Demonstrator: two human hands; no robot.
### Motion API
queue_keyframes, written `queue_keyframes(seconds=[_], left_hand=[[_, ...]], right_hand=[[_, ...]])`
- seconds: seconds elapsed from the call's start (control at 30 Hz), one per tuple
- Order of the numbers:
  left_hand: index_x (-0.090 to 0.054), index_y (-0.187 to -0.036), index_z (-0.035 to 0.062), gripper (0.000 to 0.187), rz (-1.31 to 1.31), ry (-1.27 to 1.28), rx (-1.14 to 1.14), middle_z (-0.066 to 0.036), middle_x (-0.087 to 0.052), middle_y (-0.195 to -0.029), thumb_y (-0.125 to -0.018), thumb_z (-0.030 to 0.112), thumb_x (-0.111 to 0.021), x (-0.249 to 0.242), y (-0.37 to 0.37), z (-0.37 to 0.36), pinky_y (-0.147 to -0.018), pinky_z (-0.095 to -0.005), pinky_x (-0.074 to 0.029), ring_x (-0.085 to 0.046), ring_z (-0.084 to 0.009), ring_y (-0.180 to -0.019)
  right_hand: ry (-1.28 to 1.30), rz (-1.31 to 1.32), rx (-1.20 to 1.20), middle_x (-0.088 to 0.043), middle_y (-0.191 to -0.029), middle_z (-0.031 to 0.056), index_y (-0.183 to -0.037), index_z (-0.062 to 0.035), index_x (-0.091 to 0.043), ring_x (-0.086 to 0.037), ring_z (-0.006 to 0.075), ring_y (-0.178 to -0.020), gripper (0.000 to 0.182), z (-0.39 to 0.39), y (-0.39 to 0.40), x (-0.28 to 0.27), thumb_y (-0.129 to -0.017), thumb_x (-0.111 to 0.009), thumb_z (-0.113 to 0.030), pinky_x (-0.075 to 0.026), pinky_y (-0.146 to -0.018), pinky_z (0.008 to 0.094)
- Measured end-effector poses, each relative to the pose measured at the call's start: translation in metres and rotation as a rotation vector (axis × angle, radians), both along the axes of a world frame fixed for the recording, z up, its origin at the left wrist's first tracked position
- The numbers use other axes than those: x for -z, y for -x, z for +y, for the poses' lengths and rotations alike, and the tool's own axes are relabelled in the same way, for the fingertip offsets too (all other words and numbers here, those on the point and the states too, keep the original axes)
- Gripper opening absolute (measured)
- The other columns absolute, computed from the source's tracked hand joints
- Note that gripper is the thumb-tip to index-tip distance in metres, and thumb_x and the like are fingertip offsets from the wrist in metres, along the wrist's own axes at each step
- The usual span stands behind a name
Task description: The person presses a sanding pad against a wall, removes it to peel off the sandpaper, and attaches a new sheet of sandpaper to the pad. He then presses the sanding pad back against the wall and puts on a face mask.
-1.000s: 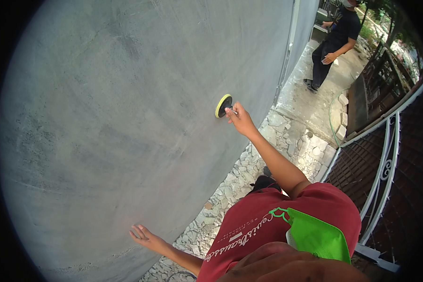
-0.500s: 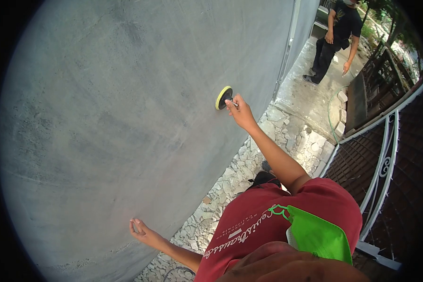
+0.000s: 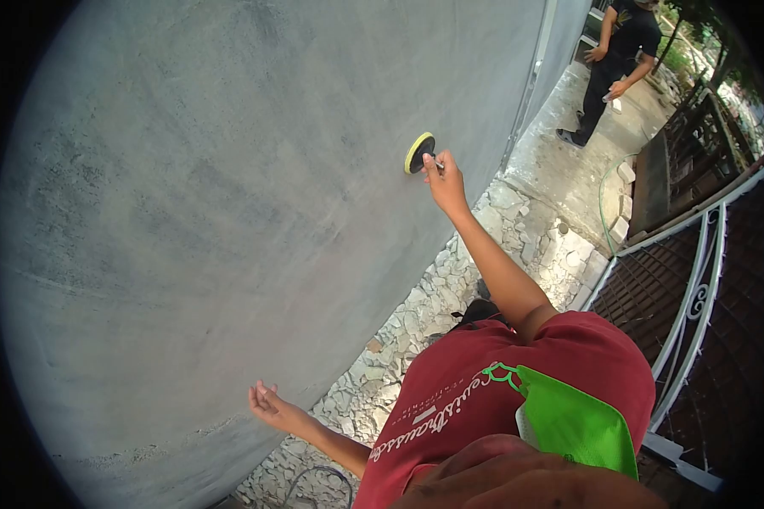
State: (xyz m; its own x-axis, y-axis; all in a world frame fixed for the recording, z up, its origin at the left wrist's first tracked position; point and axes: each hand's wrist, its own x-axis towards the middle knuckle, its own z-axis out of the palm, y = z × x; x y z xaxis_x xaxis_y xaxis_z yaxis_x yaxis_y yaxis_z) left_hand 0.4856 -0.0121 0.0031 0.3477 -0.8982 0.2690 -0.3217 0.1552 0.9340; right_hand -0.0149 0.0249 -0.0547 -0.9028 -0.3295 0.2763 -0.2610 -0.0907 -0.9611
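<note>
Pinched in my right hand [image 3: 446, 180] is the short shaft of a round backing pad [image 3: 421, 153]. The pad is black with a yellow rim, and its flat face is turned to the grey plastered wall [image 3: 229, 212], right at the surface. Lower down, my left hand [image 3: 273, 405] is close by the same wall, holding nothing, its fingers loosely bent and apart. Dark smudges and paler sweeps mark the plaster.
Broken white stones [image 3: 399, 339] line the wall's foot. Farther back, a person [image 3: 620, 64] in dark clothes stands on a concrete path [image 3: 569, 187]. A green hose [image 3: 603, 204] and a white-framed metal gate [image 3: 696, 297] are on the right.
My right hand has moved the pad slightly up and right along the wall. My left hand has shifted up and right too. The other person's lowered hand has come in toward the body.
</note>
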Motion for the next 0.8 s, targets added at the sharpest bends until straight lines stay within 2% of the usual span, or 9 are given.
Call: queue_keyframes(seconds=[0.07,0.1,0.17,0.23,0.3,0.37,0.53,0.7,0.8], left_hand=[[-0.053,-0.125,-0.0003,0.041,-0.039,-0.099,0.066,-0.013,-0.066,-0.116,-0.103,0.034,-0.054,0.004,-0.003,0.001,-0.088,-0.0341,-0.048,-0.062,-0.0168,-0.092],[-0.053,-0.125,-0.0003,0.041,-0.039,-0.099,0.059,-0.013,-0.066,-0.116,-0.103,0.034,-0.054,0.004,-0.003,0.002,-0.088,-0.0341,-0.048,-0.062,-0.0168,-0.092],[-0.056,-0.118,-0.0011,0.039,0.030,-0.128,0.107,-0.009,-0.069,-0.095,-0.105,0.035,-0.050,0.004,0.002,0.004,-0.068,-0.0259,-0.046,-0.059,-0.0107,-0.069],[-0.057,-0.115,-0.0009,0.039,0.059,-0.113,0.132,-0.006,-0.065,-0.082,-0.106,0.036,-0.048,0.002,0.005,0.003,-0.059,-0.0235,-0.041,-0.054,-0.0087,-0.059],[-0.057,-0.112,-0.0007,0.040,0.081,-0.103,0.152,-0.003,-0.062,-0.069,-0.107,0.037,-0.045,0.000,0.005,0.005,-0.050,-0.0211,-0.037,-0.049,-0.0066,-0.050],[-0.058,-0.106,0.0013,0.042,0.118,-0.097,0.203,0.001,-0.049,-0.055,-0.107,0.041,-0.043,0.001,0.005,0.004,-0.040,-0.0207,-0.027,-0.039,-0.0050,-0.041],[-0.054,-0.090,0.0046,0.045,0.163,-0.103,0.228,0.003,-0.040,-0.053,-0.108,0.044,-0.040,0.004,0.007,-0.004,-0.040,-0.0211,-0.023,-0.032,-0.0050,-0.042],[-0.049,-0.081,0.0101,0.048,0.272,-0.089,0.160,0.002,-0.042,-0.061,-0.107,0.049,-0.039,0.013,0.002,-0.011,-0.047,-0.0201,-0.025,-0.034,-0.0053,-0.050],[-0.052,-0.086,0.0088,0.033,0.174,-0.056,0.289,0.001,-0.046,-0.066,-0.105,0.036,-0.051,0.024,0.002,-0.021,-0.055,-0.0208,-0.034,-0.041,-0.0058,-0.059]], right_hand=[[0.000,0.040,-0.037,-0.057,-0.066,0.0082,-0.084,-0.0066,-0.038,-0.055,0.0145,-0.056,0.042,-0.002,-0.011,0.000,-0.100,-0.061,-0.039,-0.045,-0.057,0.0307],[-0.003,0.080,-0.064,-0.059,-0.067,0.0088,-0.085,-0.0063,-0.039,-0.057,0.0147,-0.057,0.042,-0.002,-0.015,0.001,-0.100,-0.060,-0.039,-0.046,-0.057,0.0307],[-0.065,0.168,-0.041,-0.061,-0.071,0.0093,-0.086,-0.0062,-0.040,-0.059,0.0146,-0.058,0.042,-0.003,-0.008,0.010,-0.100,-0.059,-0.040,-0.047,-0.057,0.0306],[-0.127,0.248,-0.021,-0.064,-0.074,0.0097,-0.087,-0.0061,-0.040,-0.062,0.0145,-0.060,0.042,-0.003,0.003,0.010,-0.101,-0.058,-0.041,-0.047,-0.058,0.0304],[-0.028,-0.071,0.065,-0.061,-0.076,0.0092,-0.087,-0.0060,-0.040,-0.063,0.0143,-0.063,0.042,-0.001,0.018,0.002,-0.101,-0.058,-0.040,-0.048,-0.058,0.0305],[-0.015,-0.105,0.059,-0.063,-0.078,0.0087,-0.086,-0.0066,-0.040,-0.063,0.0131,-0.065,0.041,0.001,0.019,0.005,-0.101,-0.058,-0.040,-0.047,-0.058,0.0286],[-0.011,0.049,-0.041,-0.066,-0.079,0.0085,-0.087,-0.0070,-0.043,-0.060,0.0108,-0.062,0.039,-0.004,-0.006,0.001,-0.101,-0.058,-0.041,-0.045,-0.059,0.0258],[0.022,-0.108,0.087,-0.064,-0.076,0.0088,-0.085,-0.0065,-0.040,-0.065,0.0137,-0.065,0.042,-0.003,0.042,0.001,-0.100,-0.060,-0.040,-0.049,-0.057,0.0275],[0.019,-0.083,0.059,-0.065,-0.074,0.0086,-0.085,-0.0069,-0.040,-0.064,0.0135,-0.064,0.043,-0.003,0.019,-0.015,-0.100,-0.060,-0.042,-0.049,-0.058,0.0273]])
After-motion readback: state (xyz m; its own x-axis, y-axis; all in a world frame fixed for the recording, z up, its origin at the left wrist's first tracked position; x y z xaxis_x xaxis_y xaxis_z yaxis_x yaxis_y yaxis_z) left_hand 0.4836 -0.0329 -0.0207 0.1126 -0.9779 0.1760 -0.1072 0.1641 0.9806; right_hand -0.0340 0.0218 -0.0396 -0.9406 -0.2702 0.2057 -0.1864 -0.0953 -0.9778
